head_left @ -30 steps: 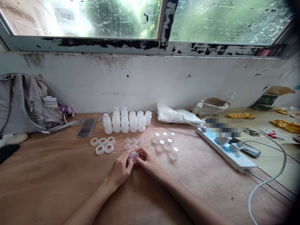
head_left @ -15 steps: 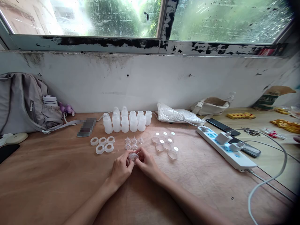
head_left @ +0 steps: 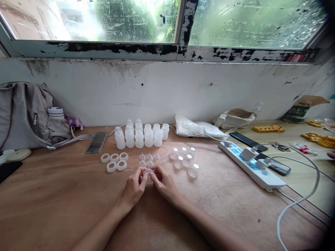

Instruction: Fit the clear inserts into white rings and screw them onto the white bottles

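Observation:
My left hand (head_left: 135, 186) and my right hand (head_left: 164, 183) are closed on a translucent bottle collar ring (head_left: 149, 171) with a clear piece in it, probably a teat. Both thumbs press on it, and the fingers hide much of it. Just beyond my fingertips lie several clear silicone teats (head_left: 149, 157) in two rows. Several loose collar rings (head_left: 111, 167) lie to the left of them. Clear round caps (head_left: 192, 172) lie to the right, each showing a white spot. Small frosted bottles (head_left: 139, 138) stand upright behind, a few with tops on.
A white power strip (head_left: 252, 165) with chargers and cables lies on the right, near phones (head_left: 248, 141) and yellow parts (head_left: 268, 129). At the left are a grey backpack (head_left: 23, 115) and a pixelated flat object (head_left: 96, 142). A silvery pouch (head_left: 200, 128) rests against the wall.
The collar ring has tilted in my fingers, and my thumbs have moved up onto it. The loose pieces on the table stay where they were.

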Demonstrator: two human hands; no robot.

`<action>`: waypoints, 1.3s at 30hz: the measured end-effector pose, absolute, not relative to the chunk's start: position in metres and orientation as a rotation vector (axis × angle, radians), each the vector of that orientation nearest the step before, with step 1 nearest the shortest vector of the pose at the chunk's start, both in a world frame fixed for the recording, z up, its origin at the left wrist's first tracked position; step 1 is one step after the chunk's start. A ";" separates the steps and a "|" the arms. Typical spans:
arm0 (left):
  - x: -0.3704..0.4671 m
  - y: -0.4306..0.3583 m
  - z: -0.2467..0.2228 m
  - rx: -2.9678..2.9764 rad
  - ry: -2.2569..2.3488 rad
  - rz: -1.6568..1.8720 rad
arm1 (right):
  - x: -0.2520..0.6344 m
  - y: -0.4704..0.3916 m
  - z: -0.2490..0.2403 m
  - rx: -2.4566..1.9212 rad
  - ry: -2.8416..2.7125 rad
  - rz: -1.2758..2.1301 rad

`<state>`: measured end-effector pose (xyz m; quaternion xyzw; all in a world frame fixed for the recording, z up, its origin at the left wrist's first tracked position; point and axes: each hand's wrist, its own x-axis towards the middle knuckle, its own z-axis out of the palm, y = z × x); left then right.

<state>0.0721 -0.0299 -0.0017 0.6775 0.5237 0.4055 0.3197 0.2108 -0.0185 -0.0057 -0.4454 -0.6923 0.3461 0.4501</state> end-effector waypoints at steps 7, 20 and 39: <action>0.076 -0.028 -0.007 1.500 1.227 1.059 | 0.209 -0.018 -0.006 -1.137 -1.706 0.873; 0.075 -0.029 -0.006 1.553 1.262 1.077 | 0.211 -0.016 -0.007 -1.135 -1.767 0.849; 0.075 -0.030 -0.009 1.825 1.443 1.000 | 0.212 -0.014 -0.009 -1.099 -1.836 0.864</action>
